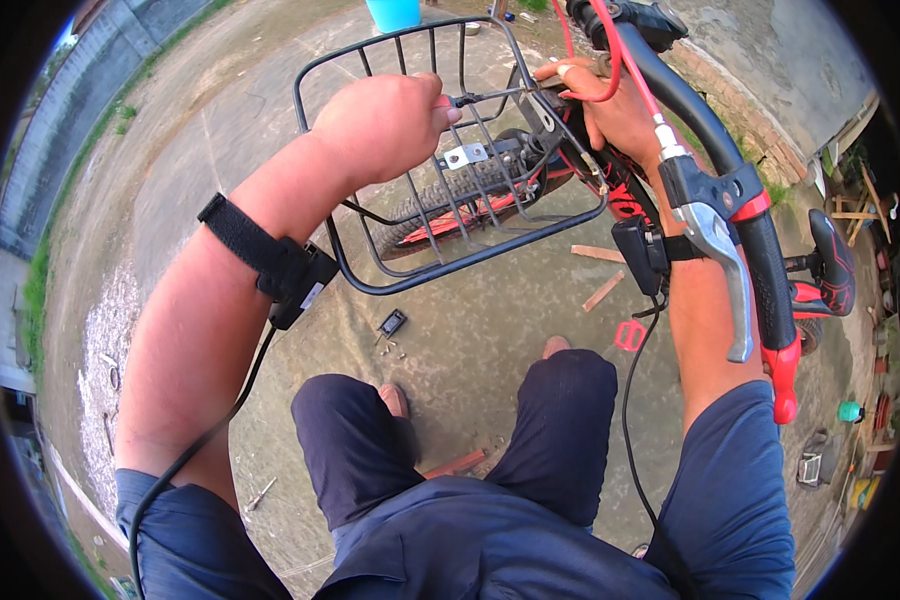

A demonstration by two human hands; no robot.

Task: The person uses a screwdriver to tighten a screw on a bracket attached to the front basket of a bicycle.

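A black wire bicycle basket (410,283) is at the front of a red and black bicycle, above its knobby front wheel (435,205). My left hand (385,125) reaches over the basket, closed around a red-handled screwdriver (443,112). Its thin shaft points right, at the basket's mounting side. My right hand (615,110), with a ring on one finger, grips round the basket's back edge beside the black metal bracket (544,118); some of its fingertips are hidden. A silver plate (464,155) shows on the basket's wires.
The handlebar (705,125) with its silver brake lever (718,255) and red cable (625,60) curves over my right forearm. On the concrete lie a small black box (392,322), wood strips (603,290) and a red pedal-like piece (629,335). A blue bucket (394,14) stands at the far side.
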